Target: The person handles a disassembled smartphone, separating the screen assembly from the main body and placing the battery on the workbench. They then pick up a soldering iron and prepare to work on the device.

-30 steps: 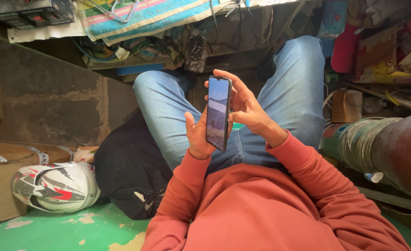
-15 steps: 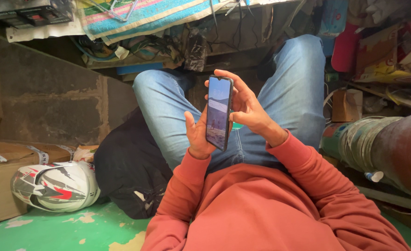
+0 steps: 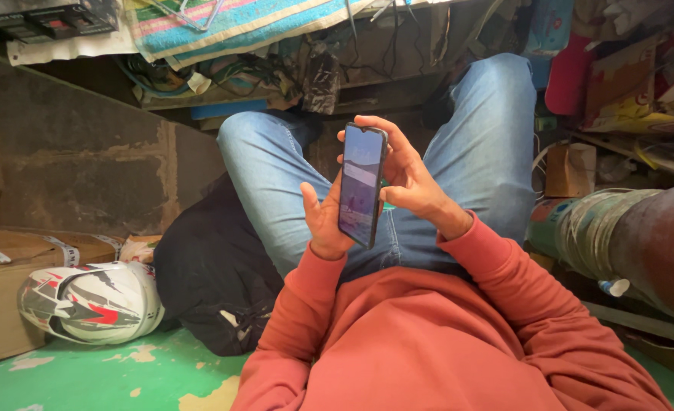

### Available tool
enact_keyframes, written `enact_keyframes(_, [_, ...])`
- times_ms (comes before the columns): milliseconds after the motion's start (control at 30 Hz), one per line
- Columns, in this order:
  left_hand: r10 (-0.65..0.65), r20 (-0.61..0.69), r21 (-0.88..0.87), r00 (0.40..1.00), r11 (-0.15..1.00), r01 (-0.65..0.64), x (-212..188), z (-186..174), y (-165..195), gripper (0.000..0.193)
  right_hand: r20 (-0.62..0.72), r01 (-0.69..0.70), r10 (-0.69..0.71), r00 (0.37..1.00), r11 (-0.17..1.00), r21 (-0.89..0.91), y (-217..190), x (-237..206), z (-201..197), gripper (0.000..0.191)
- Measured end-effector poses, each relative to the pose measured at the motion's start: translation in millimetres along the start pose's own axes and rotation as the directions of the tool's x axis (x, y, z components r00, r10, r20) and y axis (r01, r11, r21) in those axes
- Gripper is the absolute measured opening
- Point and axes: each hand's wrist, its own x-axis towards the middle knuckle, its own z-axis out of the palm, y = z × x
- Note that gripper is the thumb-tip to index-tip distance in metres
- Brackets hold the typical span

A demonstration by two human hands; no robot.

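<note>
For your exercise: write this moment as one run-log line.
left hand: holds phone | right hand: on phone's far edge | phone: upright over lap | helmet: on floor

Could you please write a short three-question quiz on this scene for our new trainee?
1. True or false: both hands hold the phone.
2. What lies on the green floor beside the black bag?
A. a helmet
B. a bucket
C. a shoe
3. Fill in the gap: the person wears blue jeans and a ____ sweatshirt.

Key:
1. True: the left hand grips the phone's lower edge and the right hand wraps it from behind.
2. A: a white helmet with red and black marks.
3. Red.
</note>
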Motion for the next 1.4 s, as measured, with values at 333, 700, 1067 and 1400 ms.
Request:
enact_keyframes(333, [0.012,-0.109,0.102,0.994,0.995,-0.001,3.8,16.3,7.9,0.092,-0.008,-0.013,0.014,1.000,0.998,0.062,0.4,0.9,-1.7,0.095])
enact_keyframes(700, [0.387,-0.094,0.914,0.917,0.398,-0.074,31.0,83.3,50.2,0.062,-0.249,-0.125,0.070,0.966,0.969,-0.211,2.4,1.8,-5.9,0.064])
enact_keyframes(1067, [0.292,0.272,0.785,0.917,-0.618,-0.037,39.7,149.2,48.1,0.076,-0.232,-0.046,0.053,0.971,0.998,0.034,9.8,6.7,-1.1,0.066])
enact_keyframes(1400, [0.268,-0.149,0.786,0.952,0.616,-0.051,29.9,73.9,65.6,0.058,-0.300,0.103,0.015,0.954,0.922,0.373,1.4,7.4,-4.3,0.073])
